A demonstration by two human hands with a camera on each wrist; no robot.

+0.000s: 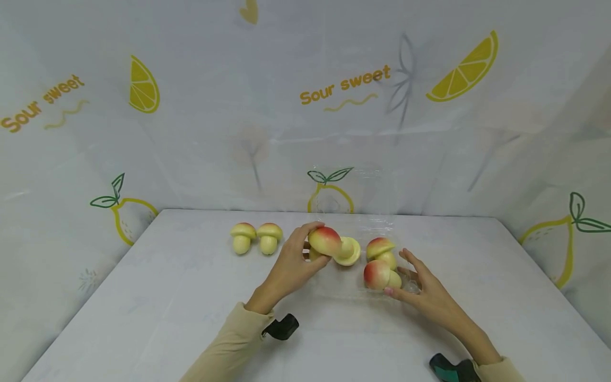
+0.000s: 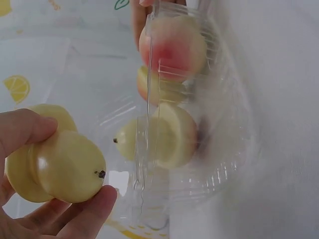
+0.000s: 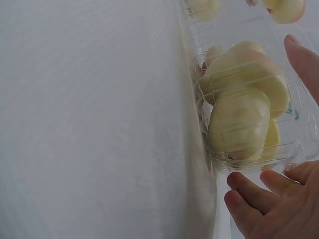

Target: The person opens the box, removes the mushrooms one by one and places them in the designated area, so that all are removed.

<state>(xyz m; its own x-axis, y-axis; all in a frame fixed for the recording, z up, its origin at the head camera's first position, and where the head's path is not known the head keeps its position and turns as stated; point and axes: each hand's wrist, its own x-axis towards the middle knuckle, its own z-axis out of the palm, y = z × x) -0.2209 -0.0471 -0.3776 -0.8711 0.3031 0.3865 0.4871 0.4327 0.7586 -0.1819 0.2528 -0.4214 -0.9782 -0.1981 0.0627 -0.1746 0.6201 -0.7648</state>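
Observation:
My left hand point(image 1: 296, 260) grips a mushroom-shaped toy point(image 1: 325, 241) with a red-and-yellow cap and pale yellow stem, thumb on one side and fingers on the other. It is held above the left part of a clear plastic box point(image 2: 224, 164), whose see-through lid stands raised at the back. Inside the box lie three similar toys: one at the left point(image 1: 350, 252) with its stem side up, and two at the right point(image 1: 380, 246), point(image 1: 377, 275). Around the box's right end, my right hand point(image 1: 431, 297) is spread with relaxed fingers, its fingertips right at the wall.
Two more mushroom-shaped toys point(image 1: 242, 237), point(image 1: 269, 237) stand side by side at the back left of the white table point(image 1: 157, 302). Behind the table hangs a white lemon-print cloth point(image 1: 229, 106). Dark camera mounts point(image 1: 282, 327) sit by the wrists.

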